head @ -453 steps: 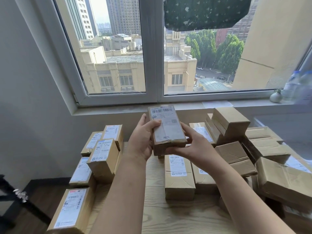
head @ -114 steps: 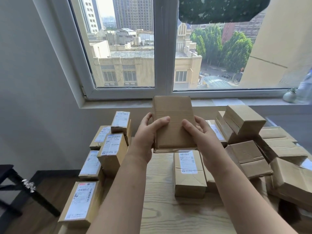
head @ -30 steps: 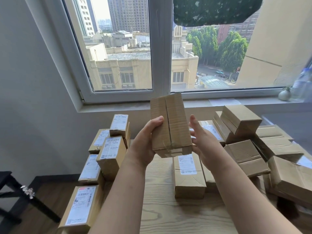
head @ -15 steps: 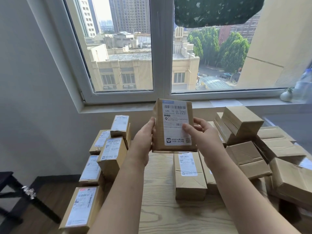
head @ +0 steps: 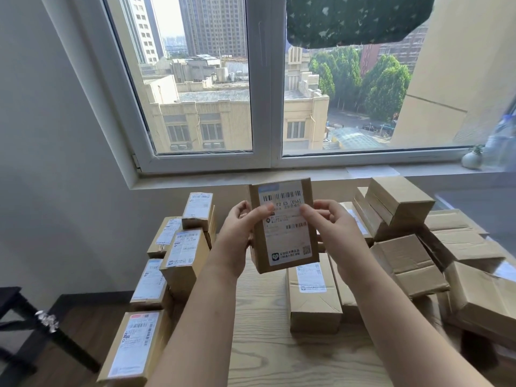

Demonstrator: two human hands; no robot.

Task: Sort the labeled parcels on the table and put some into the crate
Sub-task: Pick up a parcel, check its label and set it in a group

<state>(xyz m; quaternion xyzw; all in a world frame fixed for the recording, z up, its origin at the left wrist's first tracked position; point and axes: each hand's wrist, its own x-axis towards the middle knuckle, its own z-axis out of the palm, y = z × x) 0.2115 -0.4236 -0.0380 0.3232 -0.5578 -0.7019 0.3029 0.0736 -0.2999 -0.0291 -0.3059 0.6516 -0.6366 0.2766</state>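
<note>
Nearest: bare wooden counter (head: pixel 265 353), with a near-corner parcel (head: pixel 134 347) label-up at its left edge. Above mid-counter, left hand (head: pixel 240 236) and right hand (head: pixel 329 230) both grip one held parcel (head: pixel 284 241) upright by its sides, thumbs on the label. Beyond, the left group (head: pixel 184 247) lies label-up and the right heap (head: pixel 405 261) shows mostly plain cardboard. No crate in view. Judgement: label check in progress, most of the heap unsorted, crate loading not evidenced.

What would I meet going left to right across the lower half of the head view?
black furniture frame → stack of labeled parcels → left hand → held parcel, label facing the camera → right hand → pile of brown boxes
</note>
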